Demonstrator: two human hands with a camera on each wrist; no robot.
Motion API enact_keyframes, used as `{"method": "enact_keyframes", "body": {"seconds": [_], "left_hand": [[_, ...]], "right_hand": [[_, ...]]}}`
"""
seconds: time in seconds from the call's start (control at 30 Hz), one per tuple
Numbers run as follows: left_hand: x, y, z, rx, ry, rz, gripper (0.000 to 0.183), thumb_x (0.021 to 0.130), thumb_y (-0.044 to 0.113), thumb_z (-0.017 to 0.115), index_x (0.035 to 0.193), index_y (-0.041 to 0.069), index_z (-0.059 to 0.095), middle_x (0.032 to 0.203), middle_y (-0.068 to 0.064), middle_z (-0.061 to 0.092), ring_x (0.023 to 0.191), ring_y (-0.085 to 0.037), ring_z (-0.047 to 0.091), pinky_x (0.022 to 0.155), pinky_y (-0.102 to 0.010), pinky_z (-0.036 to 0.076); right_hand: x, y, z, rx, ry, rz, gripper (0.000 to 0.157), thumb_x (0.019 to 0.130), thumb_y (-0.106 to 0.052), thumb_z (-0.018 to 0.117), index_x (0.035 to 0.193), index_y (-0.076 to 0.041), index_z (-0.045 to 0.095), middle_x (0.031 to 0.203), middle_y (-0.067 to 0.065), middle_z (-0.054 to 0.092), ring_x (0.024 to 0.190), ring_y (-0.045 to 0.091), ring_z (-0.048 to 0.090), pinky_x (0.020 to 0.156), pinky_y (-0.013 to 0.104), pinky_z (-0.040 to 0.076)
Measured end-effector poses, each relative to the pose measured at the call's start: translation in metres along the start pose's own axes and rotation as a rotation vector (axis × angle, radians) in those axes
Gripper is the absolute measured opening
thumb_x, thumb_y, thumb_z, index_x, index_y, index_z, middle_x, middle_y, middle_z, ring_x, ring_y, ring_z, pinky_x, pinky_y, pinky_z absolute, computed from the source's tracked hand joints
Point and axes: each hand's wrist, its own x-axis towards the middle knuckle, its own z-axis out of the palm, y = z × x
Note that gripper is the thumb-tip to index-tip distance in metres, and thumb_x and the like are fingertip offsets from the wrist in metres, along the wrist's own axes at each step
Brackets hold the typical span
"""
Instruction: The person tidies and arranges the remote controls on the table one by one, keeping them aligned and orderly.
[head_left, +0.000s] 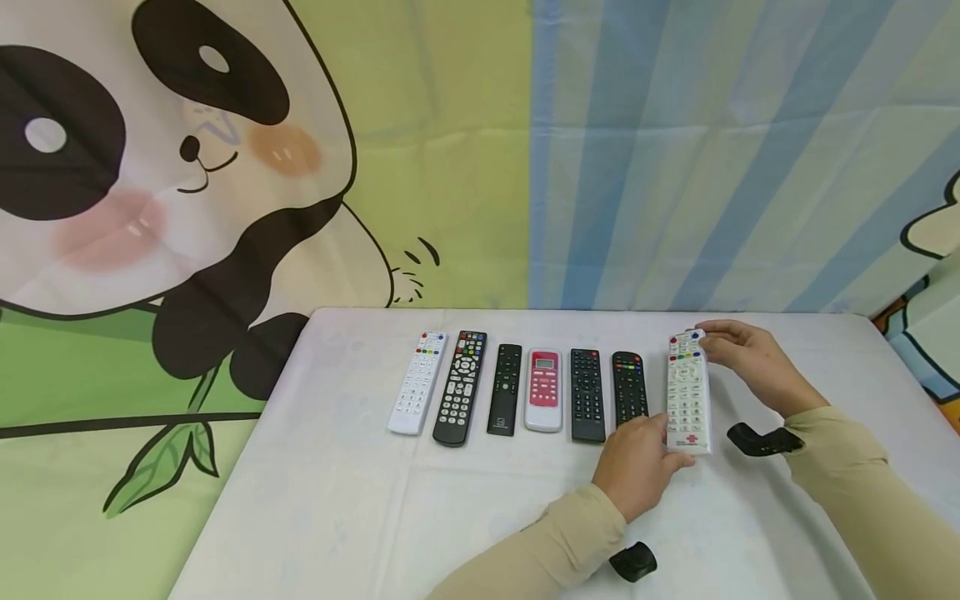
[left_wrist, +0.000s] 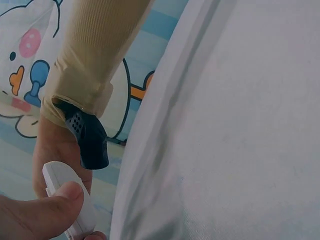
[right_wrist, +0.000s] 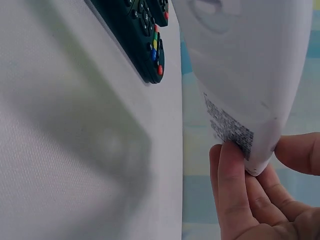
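A white remote control with a red logo at its near end is held between both hands, tilted up off the table. The left hand pinches its near end, the thumb showing against the white casing in the left wrist view. At the far end, the right hand grips the top corner. In the right wrist view, fingers rest on the remote's back near a printed label, with the thumb on the other side. A black remote lies just left, its lower end hidden by the left hand.
Left along the row lie a white remote, a large black one, a slim black one, a white one with a red face and another black one. A white cloth covers the table; a printed curtain hangs behind.
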Motion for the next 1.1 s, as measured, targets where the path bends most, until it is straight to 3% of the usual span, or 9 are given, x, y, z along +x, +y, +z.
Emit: {"method": "enact_keyframes", "body": {"seconds": [0.2, 0.33, 0.53, 0.67, 0.8, 0.9, 1.1], "left_hand": [[0.0, 0.002, 0.007, 0.144, 0.057, 0.001, 0.052, 0.085, 0.045, 0.077, 0.123, 0.012, 0.069, 0.091, 0.008, 0.067, 0.081, 0.001, 0.061, 0.067, -0.015, 0.046], [0.001, 0.003, 0.009, 0.198, 0.07, -0.001, 0.054, 0.085, 0.046, 0.077, 0.124, 0.01, 0.069, 0.091, 0.006, 0.067, 0.079, -0.001, 0.062, 0.063, -0.016, 0.045], [0.002, 0.008, 0.013, 0.255, 0.055, -0.006, 0.051, 0.087, 0.046, 0.076, 0.122, 0.009, 0.07, 0.098, 0.004, 0.07, 0.083, -0.002, 0.064, 0.066, -0.017, 0.049], [0.003, 0.011, 0.015, 0.305, 0.059, -0.013, 0.049, 0.085, 0.047, 0.076, 0.117, 0.011, 0.072, 0.093, 0.005, 0.068, 0.081, -0.002, 0.063, 0.064, -0.018, 0.049], [0.005, 0.014, 0.016, 0.342, 0.064, -0.021, 0.048, 0.084, 0.049, 0.077, 0.113, 0.012, 0.073, 0.087, 0.006, 0.067, 0.077, -0.003, 0.063, 0.062, -0.019, 0.048], [0.006, 0.015, 0.017, 0.354, 0.057, -0.028, 0.047, 0.083, 0.049, 0.078, 0.112, 0.012, 0.073, 0.086, 0.006, 0.067, 0.075, -0.003, 0.063, 0.06, -0.019, 0.047], [0.009, 0.016, 0.017, 0.371, 0.049, -0.033, 0.046, 0.082, 0.049, 0.079, 0.108, 0.012, 0.073, 0.081, 0.006, 0.066, 0.072, -0.004, 0.062, 0.057, -0.02, 0.047]], "right_hand": [[0.004, 0.002, 0.001, 0.038, -0.015, -0.013, 0.059, 0.107, -0.035, 0.047, 0.148, 0.007, 0.036, 0.145, 0.026, 0.041, 0.1, -0.011, 0.055, 0.093, 0.023, 0.05], [0.006, 0.003, 0.001, 0.029, -0.014, -0.01, 0.059, 0.107, -0.034, 0.048, 0.147, 0.008, 0.037, 0.144, 0.027, 0.043, 0.099, -0.01, 0.056, 0.088, 0.019, 0.05], [0.012, 0.005, 0.0, 0.003, -0.013, 0.017, 0.059, 0.106, -0.034, 0.049, 0.147, 0.007, 0.039, 0.144, 0.028, 0.045, 0.096, -0.007, 0.059, 0.091, 0.027, 0.052], [0.016, 0.004, 0.001, -0.018, -0.018, 0.032, 0.057, 0.107, -0.032, 0.048, 0.147, 0.008, 0.04, 0.144, 0.03, 0.046, 0.095, -0.005, 0.06, 0.092, 0.032, 0.052], [0.016, 0.003, 0.004, -0.055, -0.032, 0.048, 0.058, 0.107, -0.032, 0.046, 0.148, 0.009, 0.039, 0.144, 0.032, 0.046, 0.106, 0.019, 0.065, 0.101, 0.05, 0.046], [0.017, 0.004, 0.006, -0.075, -0.045, 0.052, 0.06, 0.108, -0.034, 0.045, 0.149, 0.009, 0.037, 0.145, 0.033, 0.045, 0.117, 0.041, 0.06, 0.103, 0.063, 0.038], [0.023, 0.007, 0.01, -0.133, -0.036, 0.054, 0.062, 0.105, -0.039, 0.049, 0.147, 0.007, 0.041, 0.142, 0.032, 0.047, 0.116, 0.044, 0.06, 0.1, 0.065, 0.041]]}}
